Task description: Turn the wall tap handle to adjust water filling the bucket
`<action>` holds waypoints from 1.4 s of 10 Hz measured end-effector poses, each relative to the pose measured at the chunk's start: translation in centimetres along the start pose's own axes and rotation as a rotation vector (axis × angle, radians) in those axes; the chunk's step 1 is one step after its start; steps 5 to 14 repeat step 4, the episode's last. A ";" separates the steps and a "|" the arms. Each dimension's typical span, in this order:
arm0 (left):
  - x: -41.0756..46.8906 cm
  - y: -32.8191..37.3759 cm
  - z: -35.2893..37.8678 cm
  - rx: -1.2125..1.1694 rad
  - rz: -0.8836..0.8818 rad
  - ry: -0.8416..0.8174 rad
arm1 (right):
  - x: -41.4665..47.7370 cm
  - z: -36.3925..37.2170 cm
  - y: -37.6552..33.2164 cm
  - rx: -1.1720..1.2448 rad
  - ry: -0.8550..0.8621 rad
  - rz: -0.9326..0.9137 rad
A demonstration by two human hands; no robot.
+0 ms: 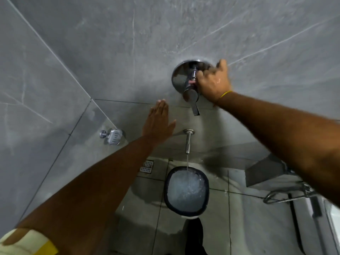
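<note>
A chrome wall tap handle (191,92) sticks out of a round chrome plate (179,78) on the grey tiled wall. My right hand (213,82) is closed on the handle's upper part from the right, a yellow thread around its wrist. My left hand (159,121) rests flat and open against the wall, to the left of the chrome spout (188,141). A thin stream of water falls from the spout into a dark-rimmed bucket (186,190) on the floor, which is nearly full of foaming water.
A chrome soap dish (113,136) is fixed to the wall at the left corner. A square floor drain (146,166) lies left of the bucket. At the right are a metal hand-spray holder (287,196) and part of a white toilet.
</note>
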State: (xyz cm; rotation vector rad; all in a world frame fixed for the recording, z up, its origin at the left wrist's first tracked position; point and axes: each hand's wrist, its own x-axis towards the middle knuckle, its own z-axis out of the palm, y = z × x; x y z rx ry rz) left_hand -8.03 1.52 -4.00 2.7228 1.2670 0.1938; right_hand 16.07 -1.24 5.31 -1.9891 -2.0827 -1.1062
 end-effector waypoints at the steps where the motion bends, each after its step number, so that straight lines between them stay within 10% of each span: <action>1: -1.0 -0.6 -1.8 0.032 0.024 0.060 | 0.4 0.3 -1.3 0.208 -0.187 0.228; 3: -3.3 -1.1 -9.2 0.024 0.049 0.189 | -1.2 -4.8 -0.2 0.262 -0.308 0.304; 4: -4.3 -1.3 -14.8 0.061 0.070 0.252 | -1.8 -10.0 0.6 0.393 -0.079 0.459; 14: -4.3 -1.3 -14.8 0.061 0.070 0.252 | -1.8 -10.0 0.6 0.393 -0.079 0.459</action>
